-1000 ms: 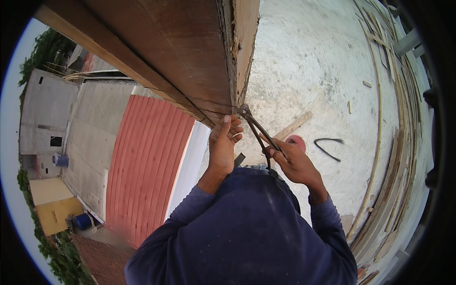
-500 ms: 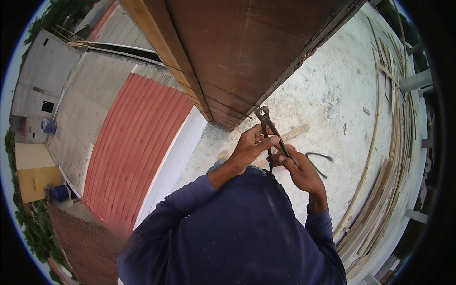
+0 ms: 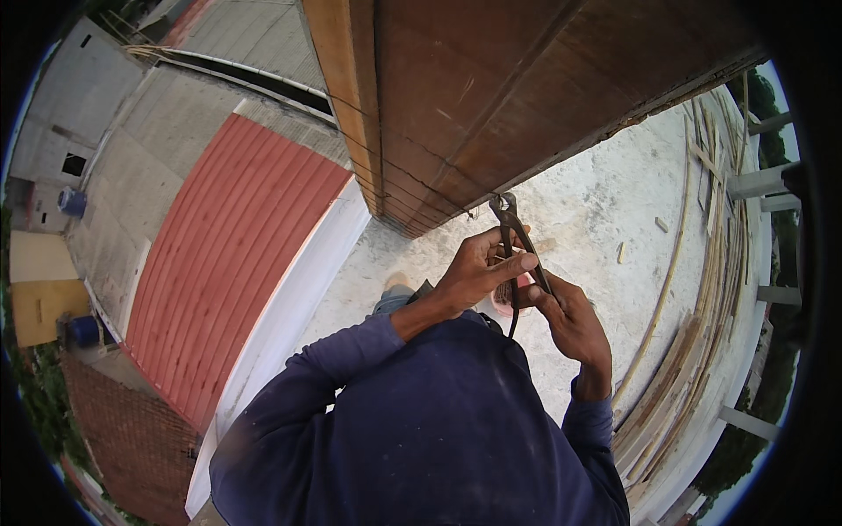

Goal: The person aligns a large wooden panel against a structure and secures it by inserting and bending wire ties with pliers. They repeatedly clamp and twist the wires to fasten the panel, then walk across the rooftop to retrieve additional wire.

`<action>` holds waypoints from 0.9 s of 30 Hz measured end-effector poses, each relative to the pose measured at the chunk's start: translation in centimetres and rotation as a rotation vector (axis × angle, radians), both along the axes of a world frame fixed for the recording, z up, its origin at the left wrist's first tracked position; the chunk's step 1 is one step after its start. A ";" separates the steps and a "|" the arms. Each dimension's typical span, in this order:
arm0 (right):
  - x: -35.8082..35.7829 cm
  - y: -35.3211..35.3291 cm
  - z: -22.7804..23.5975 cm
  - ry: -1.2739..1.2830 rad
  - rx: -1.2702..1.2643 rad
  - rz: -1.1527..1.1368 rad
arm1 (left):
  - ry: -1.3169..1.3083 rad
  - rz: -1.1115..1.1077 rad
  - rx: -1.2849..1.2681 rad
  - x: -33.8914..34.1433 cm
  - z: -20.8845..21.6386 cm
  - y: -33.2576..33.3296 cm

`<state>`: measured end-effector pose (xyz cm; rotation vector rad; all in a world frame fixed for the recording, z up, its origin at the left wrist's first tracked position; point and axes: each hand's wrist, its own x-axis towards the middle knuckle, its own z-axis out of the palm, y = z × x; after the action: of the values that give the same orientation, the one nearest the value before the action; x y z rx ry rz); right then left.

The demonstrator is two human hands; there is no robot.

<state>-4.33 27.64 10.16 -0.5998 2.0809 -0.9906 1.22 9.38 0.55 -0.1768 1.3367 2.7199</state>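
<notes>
Pincers (image 3: 510, 218) head-up, just beside brown panel's (image 3: 491, 105) lower edge, both hands at them. Vs 1 s ago: L hand (image 3: 469, 279) is off the panel corner & over at the tool; R hand (image 3: 576, 331) same job. R grip is closed round the handles, low down. L thumb lies across handles, fingers partly hidden; can't tell if L grip clamps tool or pinches wire. Jaws look slightly parted, can't confirm wire btwn. Wires (image 3: 421, 184) cross panel; twisted end (image 3: 471, 214) sits near pincers' head, no hand on it, so prob. tool being repositioned, not cutting. Pink bucket (image 3: 503, 304) on floor (image 3: 605, 215) below.
</notes>
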 end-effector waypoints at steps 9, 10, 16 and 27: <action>1.3 -1.4 1.1 -0.068 0.049 -0.099 | 0.080 -0.021 0.031 -0.1 -0.2 -0.1; 1.5 -1.5 0.9 -0.095 0.074 -0.127 | 0.083 -0.048 0.033 -0.2 -0.4 -0.3; 2.5 -1.6 -2.3 -0.282 -0.195 -0.205 | 0.209 -0.346 0.257 -1.7 -1.8 -0.5; 2.6 -1.4 -8.2 -1.192 -0.846 -0.255 | -0.103 -0.271 0.396 -2.0 -1.2 0.5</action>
<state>-1.72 26.29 1.91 -0.0266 0.6435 -1.7951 -0.79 9.85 -0.63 -0.0908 0.7144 2.6314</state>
